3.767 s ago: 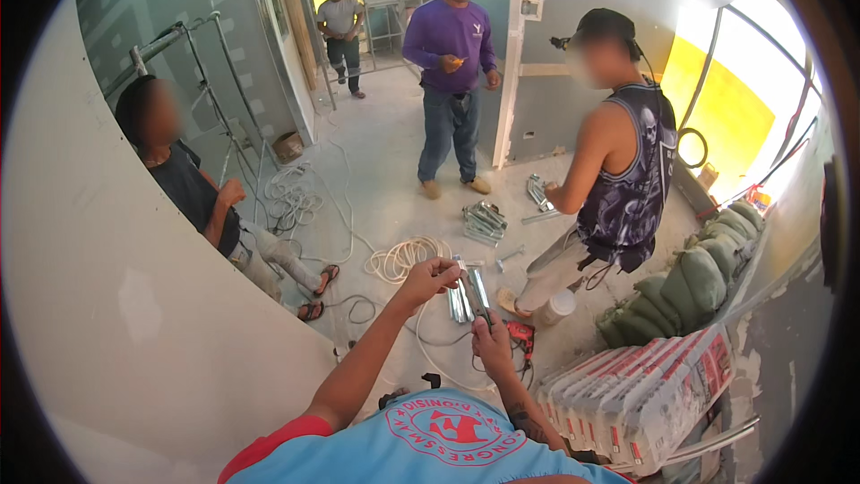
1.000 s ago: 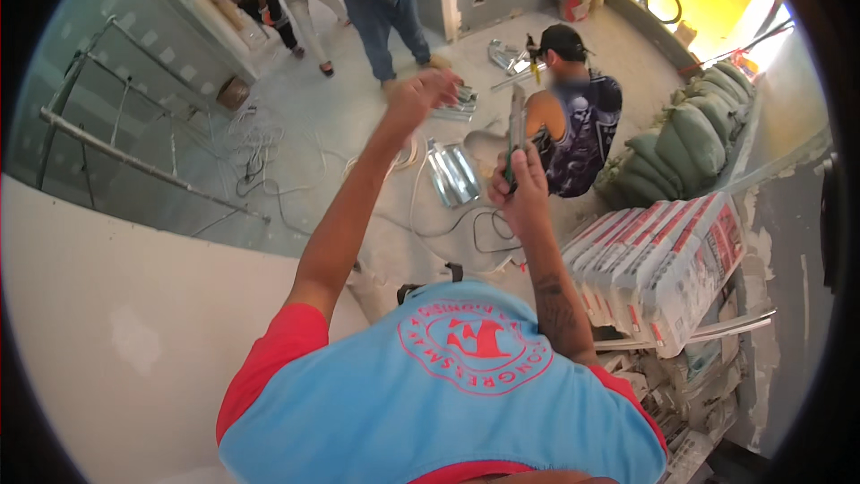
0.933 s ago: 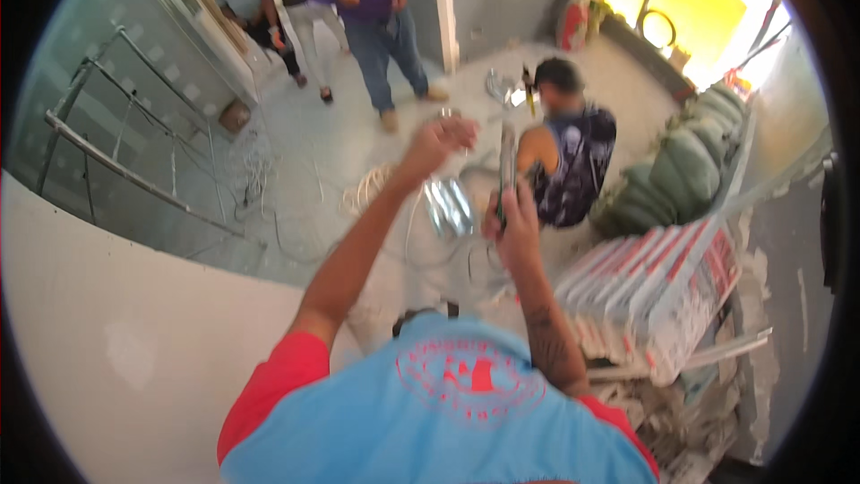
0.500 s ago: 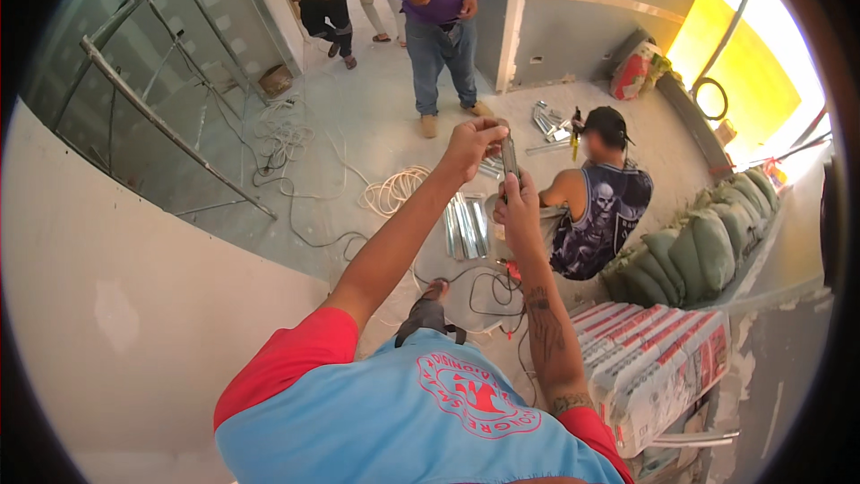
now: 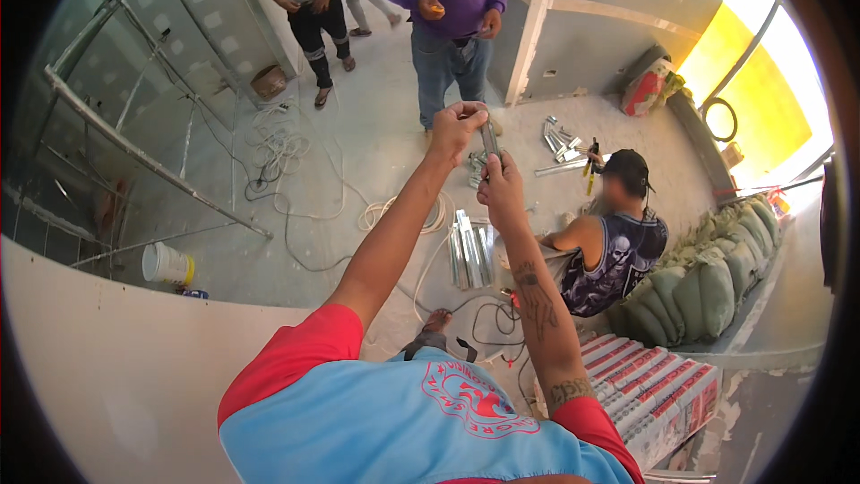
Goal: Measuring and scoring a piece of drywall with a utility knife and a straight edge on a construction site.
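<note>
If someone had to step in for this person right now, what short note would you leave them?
Left hand: raised, pinching the top of a small grey metal piece.
Right hand: raised, gripping the same piece lower down.
Things: metal strips lie on the floor below the hands, with white cable looped beside them.
Done: piece is picked up and held in both hands.
Left: what follows cannot be told from this view.

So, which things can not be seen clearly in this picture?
- Small metal piece, head view: too small to identify; left hand and right hand cover its ends.
- Standing people at the top: heads cut off by the picture edge.
- Stacked boxes: printing too small and bent by the fisheye rim.
</note>
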A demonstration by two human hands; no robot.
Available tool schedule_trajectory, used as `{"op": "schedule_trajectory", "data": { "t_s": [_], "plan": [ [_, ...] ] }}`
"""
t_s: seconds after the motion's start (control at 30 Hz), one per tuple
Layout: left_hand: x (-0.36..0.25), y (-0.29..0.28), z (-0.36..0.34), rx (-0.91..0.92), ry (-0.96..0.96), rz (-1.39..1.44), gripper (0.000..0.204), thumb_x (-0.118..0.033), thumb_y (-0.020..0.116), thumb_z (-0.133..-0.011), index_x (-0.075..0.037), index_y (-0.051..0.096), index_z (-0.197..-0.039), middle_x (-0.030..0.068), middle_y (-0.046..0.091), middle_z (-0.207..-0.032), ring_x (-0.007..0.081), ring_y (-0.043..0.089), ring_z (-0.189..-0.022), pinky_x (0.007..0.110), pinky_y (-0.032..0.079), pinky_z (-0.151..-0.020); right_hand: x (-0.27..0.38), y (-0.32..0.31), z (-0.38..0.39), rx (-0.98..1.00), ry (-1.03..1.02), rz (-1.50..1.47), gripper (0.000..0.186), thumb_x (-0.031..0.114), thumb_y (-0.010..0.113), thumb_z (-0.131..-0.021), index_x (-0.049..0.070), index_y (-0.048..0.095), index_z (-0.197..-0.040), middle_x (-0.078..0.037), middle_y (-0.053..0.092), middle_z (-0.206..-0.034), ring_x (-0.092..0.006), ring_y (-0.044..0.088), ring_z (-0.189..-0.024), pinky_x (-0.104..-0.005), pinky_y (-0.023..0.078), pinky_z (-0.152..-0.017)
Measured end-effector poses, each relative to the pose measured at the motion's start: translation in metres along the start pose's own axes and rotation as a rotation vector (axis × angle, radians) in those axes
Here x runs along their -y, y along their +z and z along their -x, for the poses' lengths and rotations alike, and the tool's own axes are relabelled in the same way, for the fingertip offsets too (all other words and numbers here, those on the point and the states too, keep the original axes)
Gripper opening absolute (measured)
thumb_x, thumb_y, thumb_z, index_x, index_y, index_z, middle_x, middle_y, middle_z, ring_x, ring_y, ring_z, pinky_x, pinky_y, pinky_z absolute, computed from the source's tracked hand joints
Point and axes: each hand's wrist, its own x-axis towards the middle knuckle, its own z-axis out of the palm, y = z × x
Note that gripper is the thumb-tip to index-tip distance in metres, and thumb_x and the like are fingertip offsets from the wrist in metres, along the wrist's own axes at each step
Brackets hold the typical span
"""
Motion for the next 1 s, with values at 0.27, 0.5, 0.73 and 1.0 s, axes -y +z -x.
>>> {"op": "schedule_trajectory", "data": {
  "t_s": [0.27, 0.5, 0.73, 1.0],
  "plan": [
    [0.004, -0.017, -0.044, 0.045, -0.211, -0.023, 0.03, -0.014, 0.077, -0.082, -0.01, 0.067, -0.109, -0.0022, 0.066, -0.096, 0.0084, 0.059, -0.088, 0.033, 0.041, -0.08, 0.002, 0.008, -0.047, -0.049, 0.003, -0.019, 0.015, 0.023, 0.047, -0.103, 0.009, 0.046, -0.107, 0.0, 0.045, -0.074, -0.005, 0.036, -0.044, -0.0219, 0.028, -0.038],
    [0.024, -0.035, -0.022, 0.147, -0.418, -0.013, 0.059, -0.049, 0.068, -0.088, -0.011, 0.052, -0.129, 0.0024, 0.054, -0.123, 0.0183, 0.056, -0.108, 0.04, 0.038, -0.088, 0.007, 0.007, -0.074, -0.049, 0.002, -0.077, 0.021, 0.025, 0.046, -0.103, 0.01, 0.048, -0.116, 0.0, 0.046, -0.08, -0.0054, 0.037, -0.05, -0.0201, 0.031, -0.041],
    [0.09, -0.121, 0.04, 0.089, -0.671, -0.148, 0.051, -0.052, 0.068, -0.086, -0.012, 0.059, -0.116, 0.0014, 0.06, -0.109, 0.0149, 0.059, -0.098, 0.039, 0.039, -0.086, 0.014, 0.014, -0.091, -0.062, 0.009, -0.127, 0.015, 0.023, 0.045, -0.103, 0.01, 0.047, -0.109, 0.0, 0.044, -0.077, -0.0061, 0.036, -0.048, -0.0215, 0.03, -0.04],
    [0.122, -0.193, 0.081, -0.045, -0.694, -0.059, 0.033, -0.043, 0.071, -0.087, -0.017, 0.061, -0.104, -0.0029, 0.062, -0.101, 0.0112, 0.063, -0.083, 0.032, 0.043, -0.073, -0.008, 0.026, -0.103, -0.062, 0.003, -0.004, 0.014, 0.025, 0.046, -0.103, 0.011, 0.045, -0.103, 0.0, 0.043, -0.076, -0.0055, 0.034, -0.046, -0.0221, 0.028, -0.039]
  ]
}}
